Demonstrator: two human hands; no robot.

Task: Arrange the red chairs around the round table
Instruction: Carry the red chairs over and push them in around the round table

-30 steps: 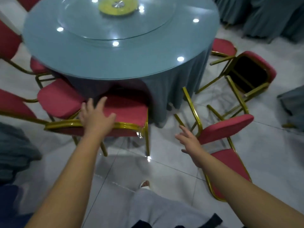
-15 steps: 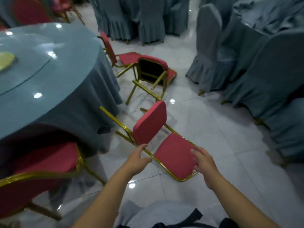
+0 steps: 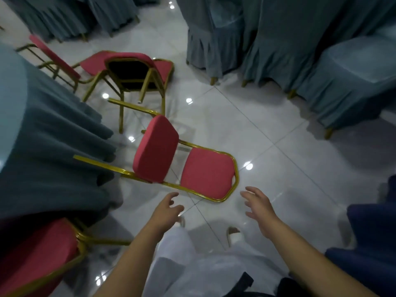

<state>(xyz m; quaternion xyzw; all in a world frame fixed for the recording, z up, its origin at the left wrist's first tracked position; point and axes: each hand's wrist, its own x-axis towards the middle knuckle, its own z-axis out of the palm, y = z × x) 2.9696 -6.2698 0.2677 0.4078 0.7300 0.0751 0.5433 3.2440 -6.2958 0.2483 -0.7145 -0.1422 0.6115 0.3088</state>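
Fallen chair: The nearest red chair (image 3: 206,172) lies on its back on the tiles just beside the round table (image 3: 42,136). Its backrest is flat on the floor, its seat pad stands up, and its gold legs point at the blue tablecloth (image 3: 64,168).
Your hands: Your left hand (image 3: 169,205) and right hand (image 3: 257,203) hover either side of the backrest's top rail. The fingers are spread and loose, holding nothing, and sit just short of the gold frame.
Snag risk, cloth: The lower leg's tip sits at the folds of the cloth. If you swing the chair upright in an arc toward the table, that leg is likely to catch and drag the fabric.
Snag risk, neighbour: A second red chair (image 3: 137,71) is tipped over just beyond, its black underside showing. Its legs appear to cross the nearest chair's upper leg, so a fast lift may hook the two together.
Slip risk: The glossy floor (image 3: 246,129) looks slick. As the legs come down under a one-sided grip, they could skate away from you.
Feet: Your shoes (image 3: 233,233) stand near the top rail, where a dropped frame would land.
Surroundings: A third red chair (image 3: 53,53) stands upright farther along the table and a fourth (image 3: 36,254) is tucked in at lower left. Cloth-covered chairs (image 3: 353,78) crowd the right.
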